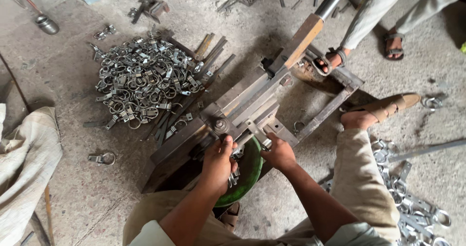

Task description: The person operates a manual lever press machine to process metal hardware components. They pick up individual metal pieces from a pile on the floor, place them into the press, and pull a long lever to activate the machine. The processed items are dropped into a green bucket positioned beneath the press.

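- Nearest: left hand (217,164) closed around a small cluster of metal clips (233,178), fingers curled tight, just over the green bowl (251,170).
- Right hand (277,152) beside it, fingers pinched on a flat metal strip (257,133) lying on the steel bending jig (247,107); fingertips partly hidden behind the strip.
- Strip grey, dull, narrow, pointing toward the jig's round pin (220,124).
- Bowl mostly covered by both hands and the jig edge; contents hard to make out.
- Near right: scatter of ring-ended clamps (412,207) on the concrete floor (82,187), cut off by the frame edge.
- Near left: pale cloth sack (24,163), crumpled, no label visible; single loose clamp (102,158) just beside it.
- Middle left: large pile of finished clamps (143,78), shiny grey, loops and tabs tangled.
- Jig's long lever (303,34) running far right, wooden-brown section joined to a dark round bar.
- Far right: another person's sandalled feet (394,44), one resting on the jig frame; body cut off.
- Far left: small metal pot (47,24) and blurry scrap, too small to tell apart.
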